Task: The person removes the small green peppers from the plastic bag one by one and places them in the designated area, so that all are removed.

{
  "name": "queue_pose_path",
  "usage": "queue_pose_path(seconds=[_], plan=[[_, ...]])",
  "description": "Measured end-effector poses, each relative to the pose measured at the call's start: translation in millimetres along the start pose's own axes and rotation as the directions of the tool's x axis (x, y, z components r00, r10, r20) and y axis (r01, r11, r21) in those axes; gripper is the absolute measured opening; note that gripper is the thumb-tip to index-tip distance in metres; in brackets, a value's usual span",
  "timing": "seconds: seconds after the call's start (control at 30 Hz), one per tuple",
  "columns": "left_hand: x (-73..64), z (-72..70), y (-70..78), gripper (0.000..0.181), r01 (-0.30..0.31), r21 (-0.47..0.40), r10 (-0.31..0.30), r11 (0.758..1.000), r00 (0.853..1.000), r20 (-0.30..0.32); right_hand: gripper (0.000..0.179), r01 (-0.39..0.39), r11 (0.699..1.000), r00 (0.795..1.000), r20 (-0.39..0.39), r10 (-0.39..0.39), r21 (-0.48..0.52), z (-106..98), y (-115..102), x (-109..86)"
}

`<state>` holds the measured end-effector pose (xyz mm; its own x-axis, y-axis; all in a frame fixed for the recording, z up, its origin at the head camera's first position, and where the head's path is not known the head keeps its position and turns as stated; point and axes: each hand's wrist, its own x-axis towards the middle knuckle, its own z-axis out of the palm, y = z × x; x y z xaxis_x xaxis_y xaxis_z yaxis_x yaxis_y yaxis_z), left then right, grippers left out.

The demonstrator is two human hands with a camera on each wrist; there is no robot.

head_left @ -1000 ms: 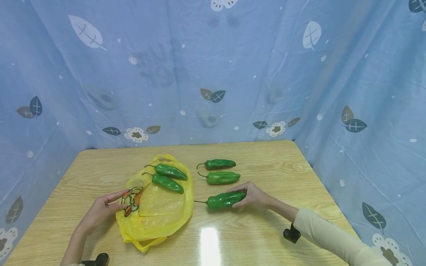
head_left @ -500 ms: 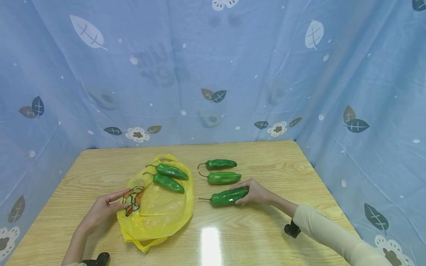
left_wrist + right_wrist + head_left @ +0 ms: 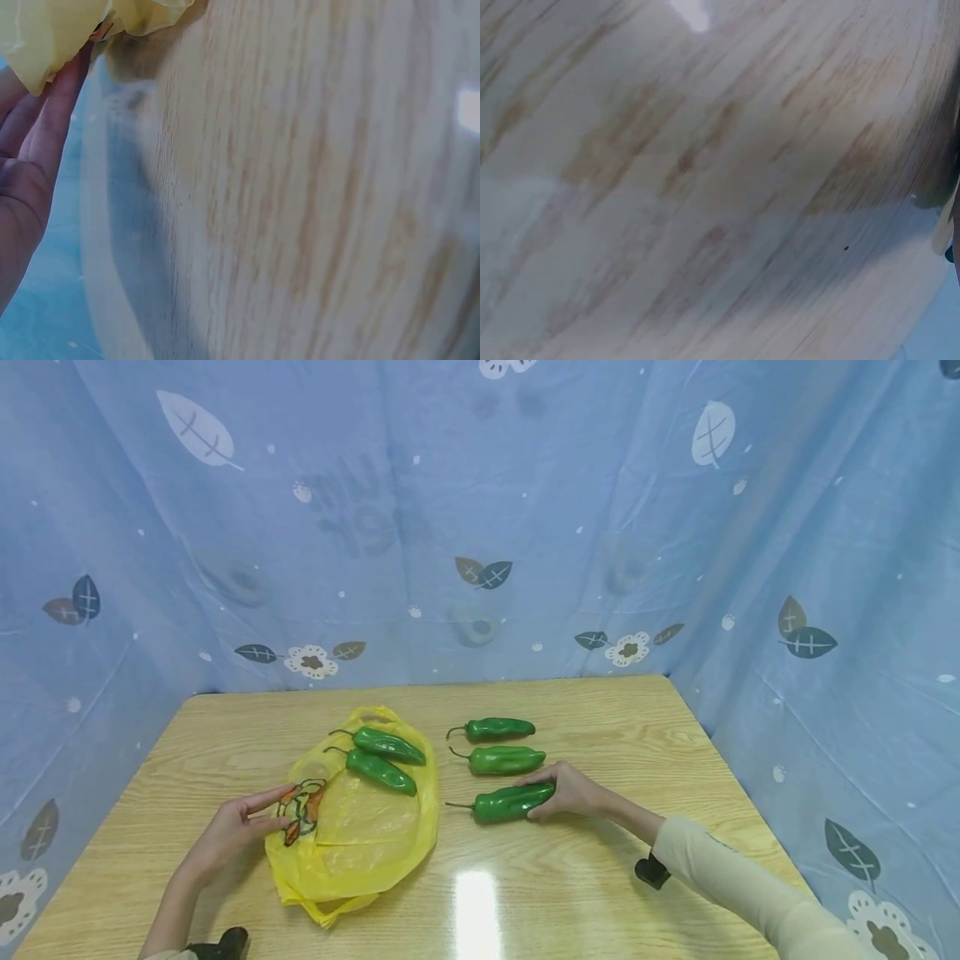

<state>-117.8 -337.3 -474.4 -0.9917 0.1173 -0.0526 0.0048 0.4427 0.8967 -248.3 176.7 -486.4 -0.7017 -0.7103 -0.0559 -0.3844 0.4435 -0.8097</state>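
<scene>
My right hand [image 3: 572,792] grips the thick end of a green chili pepper [image 3: 501,806], whose stem points left. Two more chili peppers, a lighter one [image 3: 507,760] and a darker one [image 3: 501,728], lie behind it in a row. On the left side of the table a yellow plastic bag [image 3: 360,860] is spread out, its mouth opened wide. Two chili peppers [image 3: 381,772] rest on the bag near its far end. My left hand [image 3: 232,831] pinches the bag's left side by an orange and green print; in the left wrist view its fingers [image 3: 56,112] meet the yellow plastic.
The wooden table [image 3: 600,893] has a bright light reflection near its front. A blue curtain [image 3: 420,527] with leaf and flower prints hangs behind it and along both sides. A dark wrist device [image 3: 652,870] sits under the right forearm.
My right hand and its pepper have moved slightly away from the body, closer to the lighter pepper. My left hand stays on the bag.
</scene>
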Motion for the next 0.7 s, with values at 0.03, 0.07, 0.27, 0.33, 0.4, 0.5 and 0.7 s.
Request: queue_pose_path(seconds=[0.03,0.07,0.27,0.33,0.4,0.5,0.7], plan=[[-0.2,0.2,0.2,0.054,0.002,-0.004,-0.002,1.0,1.0,-0.002,0.047,-0.005,1.0,1.0,-0.001,0.005,0.002,0,0,0.7],[-0.3,0.4,0.3,0.054,0.002,-0.005,-0.002,1.0,1.0,-0.004,0.048,-0.012,1.0,1.0,0.001,0.012,0.005,0,-1,1.3],[0.3,0.1,-0.1,0.055,0.01,-0.004,-0.01,1.0,1.0,0.002,0.048,-0.039,0.999,0.999,0.027,0.039,-0.017,-2,-5,5.4],[1.0,-0.2,-0.7,0.055,0.007,0.01,-0.007,1.0,1.0,0.0,0.047,-0.022,0.999,0.999,0.046,0.024,-0.041,-5,-7,7.3],[1.7,-0.2,-1.0,0.055,0.0,0.02,0.0,1.0,1.0,-0.003,0.046,0.005,0.998,0.998,0.064,-0.001,-0.062,-7,-8,9.2],[2.2,0.1,-1.4,0.054,-0.007,0.022,0.007,1.0,1.0,-0.007,0.045,0.04,0.995,0.996,0.082,-0.032,-0.09,-10,-8,11.9],[1.3,0.6,-1.7,0.054,0.0,0.019,0.0,1.0,1.0,-0.009,0.045,0.052,0.992,0.994,0.105,-0.039,-0.117,-12,-9,14.5]])
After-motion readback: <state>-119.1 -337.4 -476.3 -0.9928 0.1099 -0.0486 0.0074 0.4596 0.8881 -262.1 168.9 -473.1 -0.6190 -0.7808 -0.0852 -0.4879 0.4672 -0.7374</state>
